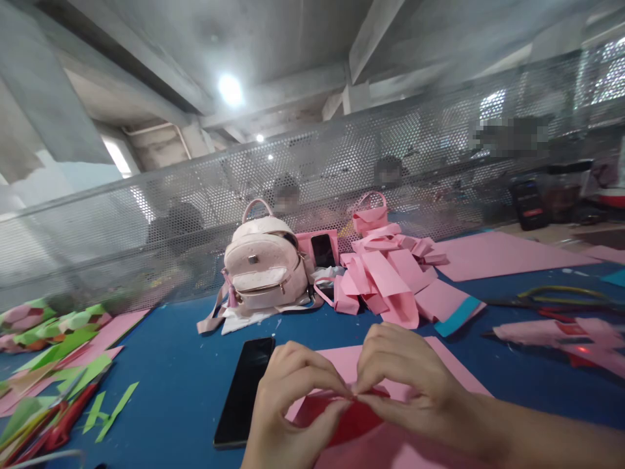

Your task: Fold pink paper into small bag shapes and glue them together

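Observation:
Both my hands meet low in the middle of the view over a blue table (185, 365). My left hand (288, 404) and my right hand (410, 378) pinch the top edge of a small red paper piece (342, 417), fingertips pressed together on it. The red piece lies over a pink paper sheet (342, 361). A black phone (244, 391) lies flat just left of my left hand.
A pink backpack (266, 267) stands behind, with a second phone (322, 251) and a heap of pink paper bags and strips (385, 273) beside it. Green paper scraps (73, 371) lie at the left, scissors (551, 296) at the right. A perforated metal screen (342, 169) backs the table; people sit behind it.

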